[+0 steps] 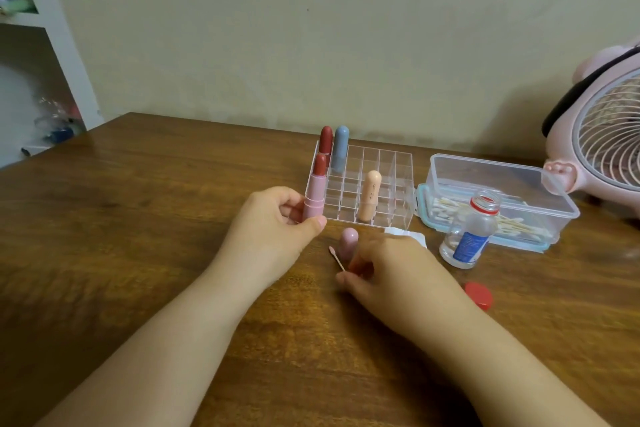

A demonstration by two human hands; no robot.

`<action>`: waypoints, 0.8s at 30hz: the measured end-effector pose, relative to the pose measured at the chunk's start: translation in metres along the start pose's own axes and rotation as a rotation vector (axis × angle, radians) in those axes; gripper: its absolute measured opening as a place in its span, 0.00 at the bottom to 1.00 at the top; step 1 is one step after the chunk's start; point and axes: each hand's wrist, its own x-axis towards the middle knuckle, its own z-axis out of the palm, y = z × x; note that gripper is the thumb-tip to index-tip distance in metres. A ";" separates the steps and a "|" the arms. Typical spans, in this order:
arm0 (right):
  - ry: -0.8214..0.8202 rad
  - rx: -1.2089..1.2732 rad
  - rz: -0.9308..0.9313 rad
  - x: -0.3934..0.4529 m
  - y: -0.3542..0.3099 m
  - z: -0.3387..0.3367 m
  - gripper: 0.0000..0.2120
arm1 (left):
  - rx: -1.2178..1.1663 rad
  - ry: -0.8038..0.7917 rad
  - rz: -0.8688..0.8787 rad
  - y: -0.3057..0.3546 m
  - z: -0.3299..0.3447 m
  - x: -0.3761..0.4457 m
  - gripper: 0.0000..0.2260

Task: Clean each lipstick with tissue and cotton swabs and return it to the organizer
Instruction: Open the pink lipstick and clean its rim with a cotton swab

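While gripping an uncapped pink lipstick (314, 196) upright between curled fingers and thumb, left hand (273, 224) at the near left corner of the clear acrylic organizer (388, 180), red bullet exposed, probably kept vertical so the tip stays off the wood; right hand (391, 270) low over the wooden table (138, 218), pinching a cotton swab (336, 257) whose tip looks pink-stained, likely from wiping; just beyond those fingers, the pink cap (348, 242) standing on end, close by for recapping; a scrap of white tissue (408, 235) partly hidden behind the hand; in the organizer, a red lipstick (325, 139) and a blue-grey one (341, 147) in the back left cells, a peach one (369, 194) nearer the front; further right, an open small bottle (469, 236) of clear liquid, its red lid (479, 295) lying apart, and a lidless plastic box of swabs (502, 198); pink fan (602, 135) at the edge.
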 end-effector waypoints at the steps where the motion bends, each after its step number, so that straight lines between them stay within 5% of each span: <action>1: 0.005 -0.015 0.002 0.001 -0.001 0.003 0.12 | 0.003 0.003 0.000 0.000 0.000 0.000 0.07; 10: 0.028 0.002 0.088 0.003 -0.001 0.001 0.08 | 0.051 0.005 -0.016 0.003 -0.002 -0.002 0.07; 19: 0.107 0.585 0.284 0.001 0.012 -0.025 0.04 | 0.085 -0.038 -0.042 0.001 0.000 -0.001 0.07; 24: 0.081 0.618 0.314 0.003 0.021 -0.023 0.05 | 0.132 -0.065 -0.052 -0.001 0.001 0.000 0.08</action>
